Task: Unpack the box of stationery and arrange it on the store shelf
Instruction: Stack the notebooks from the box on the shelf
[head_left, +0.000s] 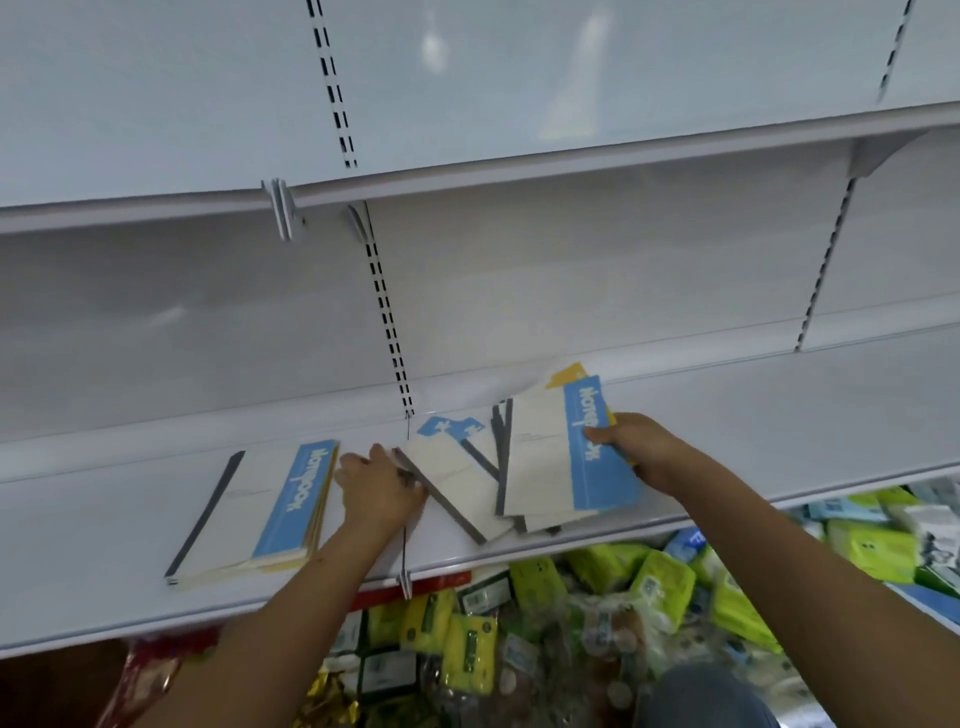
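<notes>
Both of our hands were on the white metal store shelf (779, 415) that crossed the middle of the frame: our right hand (631, 447), right of centre, gripped the blue-banded edge of the top white notebook (561, 457), thumb on the cover and fingers curled beneath, while our left hand (379, 483), just left of centre, pressed its fingers against the grey spine corner of a loose, fanned pile of matching white notebooks (457, 478); whether those fingers curled round the corner or only pushed it, we could not tell. A squared stack of white notebooks with blue bands and grey spines (260, 509) already lay flat at centre left, just beside our left hand. We judged the step in hand to be gathering the fanned pile into a second neat stack. The next move called for pushing the spines flush and sliding the pile level beside the finished stack, away from the shelf's front lip. Green and yellow plastic packets (545, 613) crowded the lower frame beneath the shelf. No box showed.
</notes>
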